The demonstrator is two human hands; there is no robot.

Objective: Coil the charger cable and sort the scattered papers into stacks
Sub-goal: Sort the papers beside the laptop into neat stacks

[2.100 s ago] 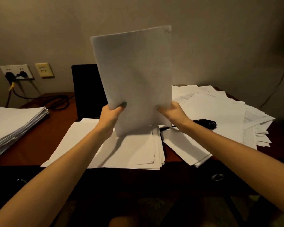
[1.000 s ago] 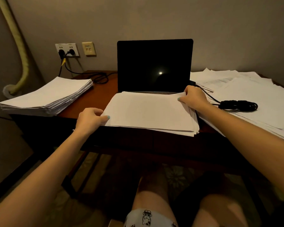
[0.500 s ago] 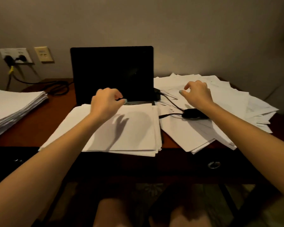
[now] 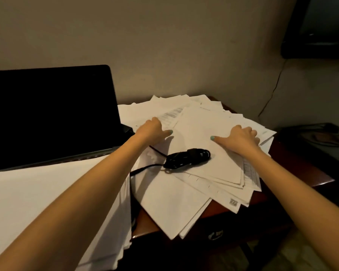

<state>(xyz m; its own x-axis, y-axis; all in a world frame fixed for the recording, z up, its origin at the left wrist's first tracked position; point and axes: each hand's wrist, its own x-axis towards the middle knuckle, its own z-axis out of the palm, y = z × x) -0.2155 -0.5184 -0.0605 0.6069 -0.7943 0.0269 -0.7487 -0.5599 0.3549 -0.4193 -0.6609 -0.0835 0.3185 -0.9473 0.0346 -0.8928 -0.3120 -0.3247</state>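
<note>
- Saw a black laptop (image 4: 47, 114) standing open with a dark screen (used below as the spot to tell places from).
- Found the charger cable (image 4: 188, 158) just right of the laptop, bunched in a small coil on top of the messy papers (image 4: 194, 124), one loose end running back toward the laptop.
- Saw the messy papers fanned out right of the laptop, piled one over another, some hanging past the edge of the brown desk (image 4: 301, 173).
- Saw the left hand (image 4: 152, 131) down on the papers, close to the laptop's right side, thumb out flat. Could not tell a real hold on a sheet from a plain touch, with the fingers hidden behind the back of the hand.
- Saw the right hand (image 4: 241, 137) farther right of the laptop, past the cable, lying on the top sheet with fingers spread and holding nothing.
- Saw a neater white stack (image 4: 47, 192) lying just in front of the laptop.
</note>
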